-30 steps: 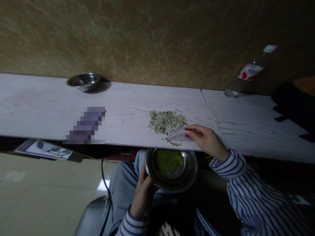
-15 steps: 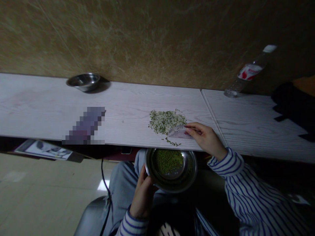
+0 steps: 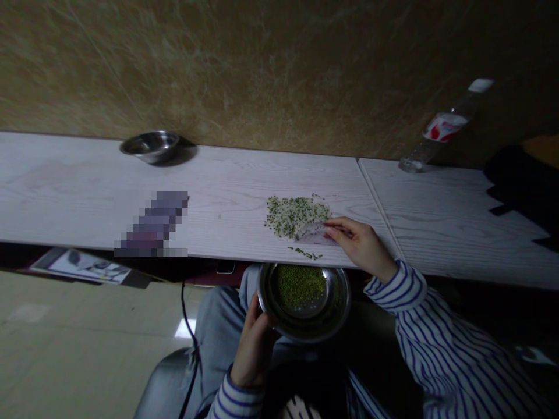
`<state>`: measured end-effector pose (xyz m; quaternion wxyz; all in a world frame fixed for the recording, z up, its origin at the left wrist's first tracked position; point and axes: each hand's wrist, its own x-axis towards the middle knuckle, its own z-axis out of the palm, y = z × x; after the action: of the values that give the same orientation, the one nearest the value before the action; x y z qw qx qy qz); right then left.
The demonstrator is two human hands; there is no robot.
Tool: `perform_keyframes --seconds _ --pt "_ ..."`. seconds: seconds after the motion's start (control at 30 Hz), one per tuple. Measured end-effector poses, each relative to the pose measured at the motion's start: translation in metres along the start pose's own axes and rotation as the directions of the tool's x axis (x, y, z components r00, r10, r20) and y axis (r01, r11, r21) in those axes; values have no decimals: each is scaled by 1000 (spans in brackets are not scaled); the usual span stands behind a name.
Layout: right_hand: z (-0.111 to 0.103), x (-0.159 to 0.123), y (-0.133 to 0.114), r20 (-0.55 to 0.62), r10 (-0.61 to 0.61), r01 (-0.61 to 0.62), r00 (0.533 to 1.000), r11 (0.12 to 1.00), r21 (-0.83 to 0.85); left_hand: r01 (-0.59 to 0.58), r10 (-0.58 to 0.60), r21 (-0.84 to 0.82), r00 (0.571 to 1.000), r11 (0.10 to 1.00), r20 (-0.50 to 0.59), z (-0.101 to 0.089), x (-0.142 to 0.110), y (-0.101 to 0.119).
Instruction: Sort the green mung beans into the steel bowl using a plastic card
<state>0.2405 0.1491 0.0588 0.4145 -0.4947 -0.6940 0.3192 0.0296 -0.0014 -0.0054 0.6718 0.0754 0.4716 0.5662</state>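
Observation:
My left hand grips the left rim of a metal bowl, held just below the table's front edge. Green beans, looking like mung beans, lie inside it with a few white grains. On the table, my right hand pinches a thin, see-through plastic sheet. The sheet's curved edge touches the near right side of a spread of white grains mixed with green beans. A short line of loose green beans lies between that spread and the table edge.
A second metal bowl sits at the back left by the wall. A blurred-out flat object lies left of the grains. A plastic bottle stands at the back right, near a dark item. A cable hangs below the table.
My right hand has shifted slightly left with the plastic sheet, whose edge sits closer into the grains. My left hand and the bowl have hardly moved.

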Motion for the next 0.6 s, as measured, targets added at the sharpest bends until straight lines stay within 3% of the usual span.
perform_keyframes --seconds 0.3,0.6 --pt "11 2 -10 47 -57 58 997 998 -17 -11 10 21 1000 1000 8 -3 2 1" --pt "6 11 -12 220 -115 131 969 990 -58 -7 6 10 1000 1000 17 -7 4 5"
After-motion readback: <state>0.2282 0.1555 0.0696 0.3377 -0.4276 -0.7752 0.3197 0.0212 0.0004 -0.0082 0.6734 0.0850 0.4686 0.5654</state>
